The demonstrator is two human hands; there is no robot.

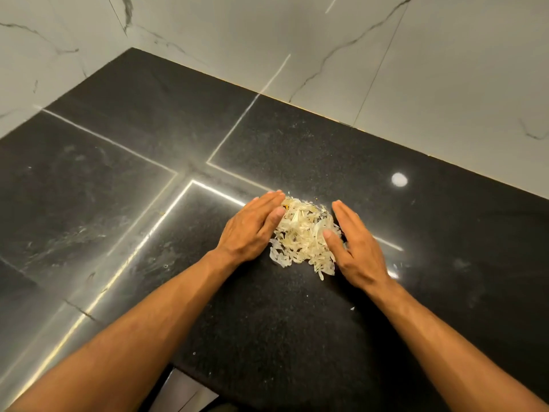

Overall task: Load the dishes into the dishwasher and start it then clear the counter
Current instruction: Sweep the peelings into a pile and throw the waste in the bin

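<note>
The glossy black speckled counter [297, 337] carries a heap of pale, papery peel scraps [303, 236] near its middle, with tiny flecks scattered around it.

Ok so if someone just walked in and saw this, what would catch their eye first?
Most likely the pale heap of papery peels in the middle of the black speckled counter, since it stands out sharply against the dark stone. Next, the two bare hands flanking it: the left hand and the right hand lie flat-fingered against either side of the heap. Behind, white marble wall tiles meet the counter's far edge.
</note>
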